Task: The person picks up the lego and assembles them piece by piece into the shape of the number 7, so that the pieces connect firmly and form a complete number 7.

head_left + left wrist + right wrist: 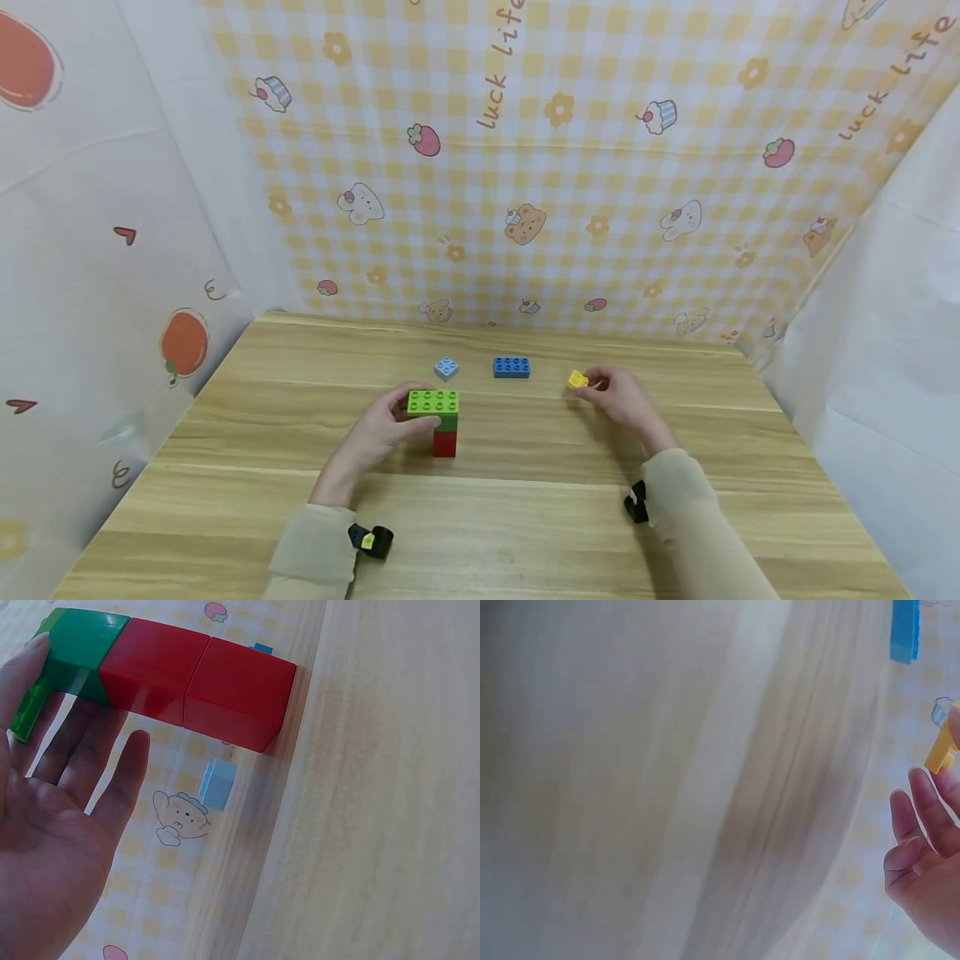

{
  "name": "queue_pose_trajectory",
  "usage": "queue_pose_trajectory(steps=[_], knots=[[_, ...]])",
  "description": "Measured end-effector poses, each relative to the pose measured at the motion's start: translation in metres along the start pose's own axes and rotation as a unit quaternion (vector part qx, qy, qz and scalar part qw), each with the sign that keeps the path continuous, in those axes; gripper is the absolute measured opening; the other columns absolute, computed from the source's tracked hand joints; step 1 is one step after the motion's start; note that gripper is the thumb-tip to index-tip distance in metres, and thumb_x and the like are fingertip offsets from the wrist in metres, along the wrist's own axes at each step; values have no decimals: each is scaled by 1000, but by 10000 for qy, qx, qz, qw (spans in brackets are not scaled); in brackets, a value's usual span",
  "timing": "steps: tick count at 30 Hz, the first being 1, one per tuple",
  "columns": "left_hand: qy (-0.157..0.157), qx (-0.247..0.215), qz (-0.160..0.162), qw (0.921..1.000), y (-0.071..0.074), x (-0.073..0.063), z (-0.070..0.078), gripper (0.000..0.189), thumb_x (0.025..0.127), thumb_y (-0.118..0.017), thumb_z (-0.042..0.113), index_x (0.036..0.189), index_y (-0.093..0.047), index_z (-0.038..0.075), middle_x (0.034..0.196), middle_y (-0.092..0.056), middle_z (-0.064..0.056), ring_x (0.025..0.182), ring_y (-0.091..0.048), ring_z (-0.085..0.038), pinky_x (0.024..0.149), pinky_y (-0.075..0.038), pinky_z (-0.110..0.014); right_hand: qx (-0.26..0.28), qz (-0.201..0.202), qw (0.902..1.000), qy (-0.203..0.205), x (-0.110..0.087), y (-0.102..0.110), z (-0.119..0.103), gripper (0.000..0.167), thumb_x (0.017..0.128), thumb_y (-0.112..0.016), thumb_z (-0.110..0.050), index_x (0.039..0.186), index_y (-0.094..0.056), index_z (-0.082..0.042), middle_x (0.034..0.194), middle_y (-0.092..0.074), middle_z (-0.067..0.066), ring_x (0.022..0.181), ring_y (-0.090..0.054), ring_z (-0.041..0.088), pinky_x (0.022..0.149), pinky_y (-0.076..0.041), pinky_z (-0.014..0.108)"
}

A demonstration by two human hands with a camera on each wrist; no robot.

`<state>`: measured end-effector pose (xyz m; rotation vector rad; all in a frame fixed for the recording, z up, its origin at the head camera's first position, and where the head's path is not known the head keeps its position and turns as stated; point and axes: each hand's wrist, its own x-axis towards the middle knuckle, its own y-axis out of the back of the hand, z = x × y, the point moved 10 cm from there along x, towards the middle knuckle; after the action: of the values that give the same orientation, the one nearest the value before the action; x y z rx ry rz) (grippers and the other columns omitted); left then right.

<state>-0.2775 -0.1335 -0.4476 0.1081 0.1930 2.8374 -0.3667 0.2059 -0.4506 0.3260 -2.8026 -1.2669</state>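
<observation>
My left hand (382, 429) grips a tower of toy building bricks near its top. The thumb lies over the dark green brick (90, 649), and other fingers reach behind it. A long light green brick (433, 403) caps the tower and sticks out to the left. Below the dark green one come two red bricks (191, 679), seen apart in the left wrist view. My right hand (618, 398) pinches a small yellow brick (577, 380) between thumb and fingertips; the right wrist view cuts off part of this yellow brick (943, 750).
A light blue square brick (446, 368) lies behind the tower. To its right is a longer blue brick (512, 367), between the two hands. The wooden table (510, 533) ends at a patterned cloth (480, 183) at the back, with white cloth on both sides.
</observation>
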Motion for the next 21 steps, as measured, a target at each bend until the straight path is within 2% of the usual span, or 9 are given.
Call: queue_pose_trajectory(steps=[14,21], knots=[[0,66,28,10000,0,1,1,49,87,-77,19,129,-56,8,117,-61,-12,100,-59,-25,80,-51,-30,416,146,9990,-26,-7,-8,-19,32,90,-73,-25,113,-64,-5,97,-63,7,86,-56,21,72,-46,34],[-5,56,12,10000,-1,2,-1,48,87,-77,18,128,-56,7,116,-61,-12,99,-60,-25,79,-52,-29,631,201,9978,90,-10,-12,-33,32,88,-75,-24,113,-65,-6,97,-64,6,88,-57,22,72,-48,34]])
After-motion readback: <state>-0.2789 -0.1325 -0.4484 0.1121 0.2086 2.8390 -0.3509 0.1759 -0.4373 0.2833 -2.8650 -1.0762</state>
